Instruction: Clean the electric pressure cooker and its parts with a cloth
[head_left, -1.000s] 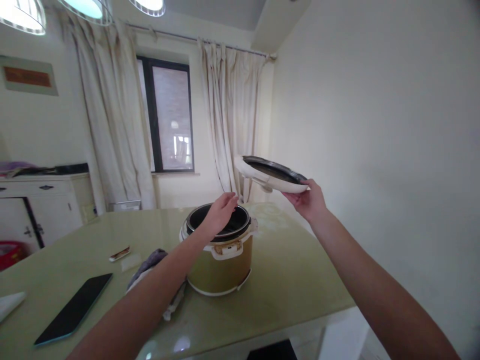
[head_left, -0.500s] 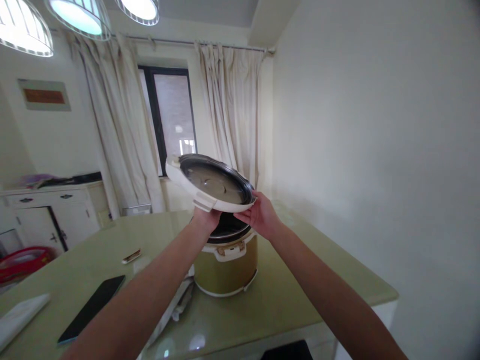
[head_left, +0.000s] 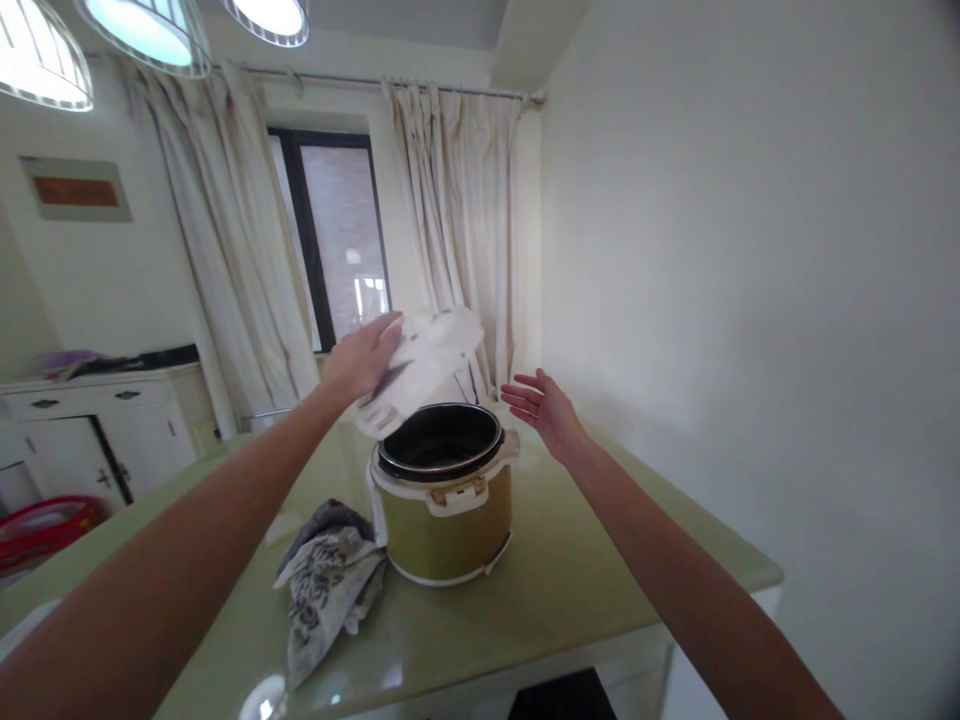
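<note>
My left hand (head_left: 365,357) grips the edge of a white lid (head_left: 431,360), which is tilted and a little blurred above the back left of a rice cooker (head_left: 450,530). The lid's outer side now faces me. The cooker has a gold-green body with a white rim, and its dark inner pot (head_left: 442,445) shows from above. Right of the cooker, my right hand (head_left: 547,408) is raised with fingers apart, touching nothing. Beside the cooker's left side lies a crumpled patterned cloth (head_left: 330,575).
The cooker stands on a pale green table (head_left: 562,590) near a white wall (head_left: 735,250). Behind are curtains (head_left: 480,200) and a window. A white cabinet (head_left: 135,415) and a red basin (head_left: 56,525) are at the left. A black object (head_left: 562,697) sits below the table's front edge.
The lid has turned over from its dark inner side to its white outer side. My right hand has let go of it and moved right. My left hand has risen with the lid.
</note>
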